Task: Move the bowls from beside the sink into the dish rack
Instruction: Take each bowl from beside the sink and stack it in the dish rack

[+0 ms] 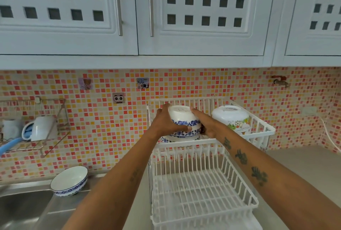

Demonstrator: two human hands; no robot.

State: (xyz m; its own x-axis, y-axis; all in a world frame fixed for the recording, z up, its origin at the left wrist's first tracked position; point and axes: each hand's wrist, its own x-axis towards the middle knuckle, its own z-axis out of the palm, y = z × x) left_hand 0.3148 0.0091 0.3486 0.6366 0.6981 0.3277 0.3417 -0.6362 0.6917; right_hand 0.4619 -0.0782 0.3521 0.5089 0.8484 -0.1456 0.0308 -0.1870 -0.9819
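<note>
— Blue-flowered bowl [184, 119] upside down on the dish rack's [212, 183] upper shelf, why?
— To drain. Left hand [166, 121] and right hand [204, 121] clasp it from both sides; another bowl [69, 181] waits at 8 o'clock beside the sink [22, 204].

inverted bowls [184, 121] stacked in rack [203, 183], 1 bowl [69, 181] beside sink [22, 205]

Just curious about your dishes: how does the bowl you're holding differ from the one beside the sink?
The held bowl is upside down on the dish rack's upper tier, stacked on others; the bowl by the sink sits upright, alone. Both hands grip the held bowl; nothing touches the other. Both are white with blue patterns.
</note>
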